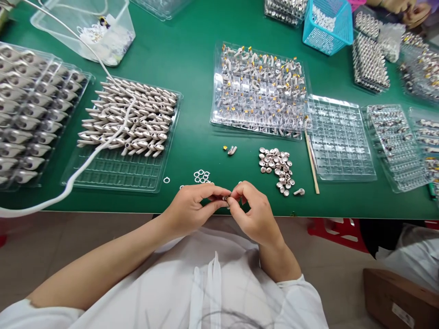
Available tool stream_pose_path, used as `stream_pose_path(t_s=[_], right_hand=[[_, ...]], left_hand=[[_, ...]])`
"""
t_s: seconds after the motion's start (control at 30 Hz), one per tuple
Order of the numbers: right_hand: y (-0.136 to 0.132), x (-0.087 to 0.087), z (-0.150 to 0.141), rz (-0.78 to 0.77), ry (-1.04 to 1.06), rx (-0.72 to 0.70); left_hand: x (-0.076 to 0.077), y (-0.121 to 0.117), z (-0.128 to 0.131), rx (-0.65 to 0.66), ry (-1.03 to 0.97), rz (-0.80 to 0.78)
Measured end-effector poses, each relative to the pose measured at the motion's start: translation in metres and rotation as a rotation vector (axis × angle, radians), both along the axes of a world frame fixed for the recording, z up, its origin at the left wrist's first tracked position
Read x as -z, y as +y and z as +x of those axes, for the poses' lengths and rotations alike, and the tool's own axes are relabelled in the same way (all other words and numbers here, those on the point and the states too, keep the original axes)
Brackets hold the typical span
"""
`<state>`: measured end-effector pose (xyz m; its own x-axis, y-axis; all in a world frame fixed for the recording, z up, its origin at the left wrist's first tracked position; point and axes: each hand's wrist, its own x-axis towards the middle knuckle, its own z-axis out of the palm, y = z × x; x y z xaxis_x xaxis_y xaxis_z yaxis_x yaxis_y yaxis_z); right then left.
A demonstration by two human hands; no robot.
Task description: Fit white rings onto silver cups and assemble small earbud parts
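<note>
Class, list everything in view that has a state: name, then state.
Left hand: pinching a small part
Right hand: pinching the same part
White rings: lying loose
Silver caps: loosely clustered
Silver-part tray: partly filled
Blue basket: uncovered
Clear bin: uncovered, partly filled
White cable: slack, curved

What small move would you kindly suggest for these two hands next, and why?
Perhaps a gentle squeeze, since the left hand and right hand both pinch a small, greyish, mostly hidden part near the front edge of the flat green table.
</note>
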<state>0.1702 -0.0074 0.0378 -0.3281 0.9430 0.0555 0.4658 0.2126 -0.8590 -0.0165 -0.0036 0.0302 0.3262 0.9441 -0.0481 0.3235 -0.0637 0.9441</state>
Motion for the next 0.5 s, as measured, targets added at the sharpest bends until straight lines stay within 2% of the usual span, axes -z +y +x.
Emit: stream_pose_path(t_s=[0.17,0.3,0.37,0.5], right_hand=[[0.003,0.004,0.000,-0.040,0.024,0.014],[-0.001,0.009,0.004,-0.183,0.177,0.025],[-0.004,0.013,0.006,-0.224,0.247,0.056],[-0.009,0.019,0.007,-0.210,0.309,0.163]], left_hand=[[-0.003,-0.001,-0.003,-0.025,-0.093,-0.169],[-0.005,0.000,-0.002,-0.096,-0.201,-0.340],[-0.006,0.001,-0.001,-0.122,-0.237,-0.408],[-0.008,0.004,0.002,-0.124,-0.250,-0.468]])
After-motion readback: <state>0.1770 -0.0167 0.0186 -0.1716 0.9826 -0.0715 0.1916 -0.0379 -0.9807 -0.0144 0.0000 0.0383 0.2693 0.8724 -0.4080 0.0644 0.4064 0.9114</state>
